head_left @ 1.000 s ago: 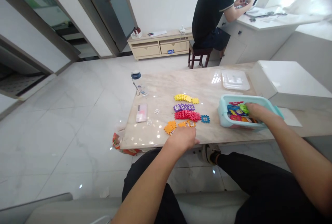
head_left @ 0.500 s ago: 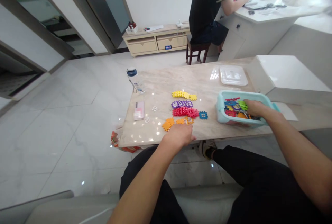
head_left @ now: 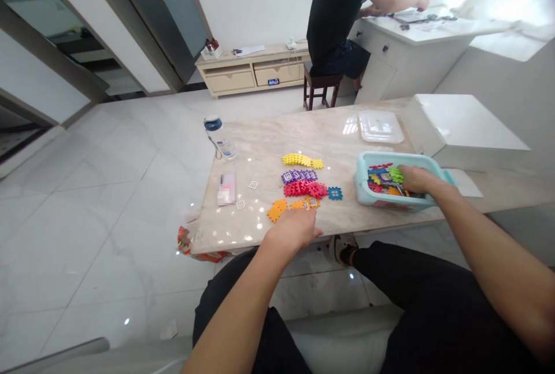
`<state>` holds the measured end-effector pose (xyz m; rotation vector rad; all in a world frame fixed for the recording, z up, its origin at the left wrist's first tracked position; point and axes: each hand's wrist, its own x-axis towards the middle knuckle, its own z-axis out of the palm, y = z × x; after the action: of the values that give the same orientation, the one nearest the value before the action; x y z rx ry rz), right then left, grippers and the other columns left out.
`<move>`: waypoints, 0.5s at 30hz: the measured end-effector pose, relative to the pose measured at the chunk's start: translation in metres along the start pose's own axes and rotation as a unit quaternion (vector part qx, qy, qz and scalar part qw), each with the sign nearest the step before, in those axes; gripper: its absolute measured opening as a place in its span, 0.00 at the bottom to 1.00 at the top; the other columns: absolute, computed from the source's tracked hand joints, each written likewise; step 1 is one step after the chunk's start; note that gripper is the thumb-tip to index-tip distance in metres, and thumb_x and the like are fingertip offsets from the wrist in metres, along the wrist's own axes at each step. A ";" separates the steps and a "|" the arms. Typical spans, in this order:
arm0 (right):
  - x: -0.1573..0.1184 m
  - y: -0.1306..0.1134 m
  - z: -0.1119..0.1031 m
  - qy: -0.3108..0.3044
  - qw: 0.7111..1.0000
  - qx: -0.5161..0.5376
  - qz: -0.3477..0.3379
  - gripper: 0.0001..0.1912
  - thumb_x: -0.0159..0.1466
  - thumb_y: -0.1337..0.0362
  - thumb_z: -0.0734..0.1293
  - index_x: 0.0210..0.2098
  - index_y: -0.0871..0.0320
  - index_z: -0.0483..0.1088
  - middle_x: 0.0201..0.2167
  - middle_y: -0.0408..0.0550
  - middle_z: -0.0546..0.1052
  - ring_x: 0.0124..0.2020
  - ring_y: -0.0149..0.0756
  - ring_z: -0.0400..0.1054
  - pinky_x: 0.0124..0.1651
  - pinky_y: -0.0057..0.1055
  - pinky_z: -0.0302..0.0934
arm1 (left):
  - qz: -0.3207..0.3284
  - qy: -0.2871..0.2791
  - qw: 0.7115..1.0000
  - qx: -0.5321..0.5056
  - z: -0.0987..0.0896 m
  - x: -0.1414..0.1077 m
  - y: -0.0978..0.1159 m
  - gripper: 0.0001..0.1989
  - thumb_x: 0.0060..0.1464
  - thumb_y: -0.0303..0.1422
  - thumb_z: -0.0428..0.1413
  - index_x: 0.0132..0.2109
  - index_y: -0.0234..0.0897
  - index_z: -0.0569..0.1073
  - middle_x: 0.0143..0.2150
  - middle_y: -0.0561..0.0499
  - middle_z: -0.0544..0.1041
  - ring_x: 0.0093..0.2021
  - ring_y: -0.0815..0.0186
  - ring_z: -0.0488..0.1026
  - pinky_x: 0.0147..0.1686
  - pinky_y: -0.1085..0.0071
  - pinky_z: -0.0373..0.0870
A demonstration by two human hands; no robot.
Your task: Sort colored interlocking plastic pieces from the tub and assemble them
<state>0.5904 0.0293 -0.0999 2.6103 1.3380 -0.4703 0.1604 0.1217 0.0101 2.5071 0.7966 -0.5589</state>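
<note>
Left hand (head_left: 291, 230) resting near edge of beige marble counter (head_left: 255, 143), fingers curled just beside orange interlocking plastic pieces (head_left: 277, 210); hold cannot be told. Right hand (head_left: 415, 179) reaching into teal plastic bin (head_left: 363, 189), fingers down among mixed pieces, grip hidden. Yellow plastic row (head_left: 299, 159), purple plastic row (head_left: 298, 177), red plastic row (head_left: 304, 189) lying sorted on counter, blue plastic piece (head_left: 334, 193) sitting beside red. Many pieces remaining in bin.

Water bottle (head_left: 219, 139), wooden stool (head_left: 319, 89), drawer cabinet (head_left: 254, 71)
</note>
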 end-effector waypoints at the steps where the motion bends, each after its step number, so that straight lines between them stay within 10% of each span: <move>1: -0.002 -0.001 -0.002 -0.002 1.000 -0.001 -0.002 0.19 0.63 0.77 0.73 0.53 0.67 0.76 0.41 0.66 0.81 0.33 0.38 0.73 0.39 0.35 0.53 | 0.001 -0.002 1.000 -0.005 -0.001 -0.001 0.000 0.22 0.69 0.42 0.60 0.61 0.32 0.78 0.61 0.29 0.81 0.61 0.39 0.80 0.57 0.52 0.76; 8: -0.017 0.005 -0.012 0.023 1.000 0.001 -0.016 0.19 0.62 0.65 0.79 0.48 0.59 0.72 0.37 0.57 0.79 0.32 0.39 0.70 0.38 0.35 0.55 | -0.012 0.009 1.000 -0.015 -0.004 -0.002 0.001 0.21 0.67 0.41 0.62 0.61 0.32 0.78 0.60 0.28 0.82 0.60 0.38 0.80 0.58 0.51 0.75; 15: -0.025 0.022 -0.011 0.179 0.975 0.135 -0.006 0.26 0.52 0.64 0.83 0.39 0.51 0.66 0.31 0.48 0.75 0.33 0.42 0.67 0.38 0.36 0.55 | 0.043 0.015 0.999 0.013 0.003 0.004 0.001 0.20 0.68 0.42 0.61 0.58 0.33 0.80 0.57 0.31 0.84 0.56 0.42 0.82 0.53 0.55 0.76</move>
<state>0.5965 0.0006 -0.0805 3.0236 1.4839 -0.1975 0.1636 0.1209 0.0066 2.5650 0.6936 -0.5075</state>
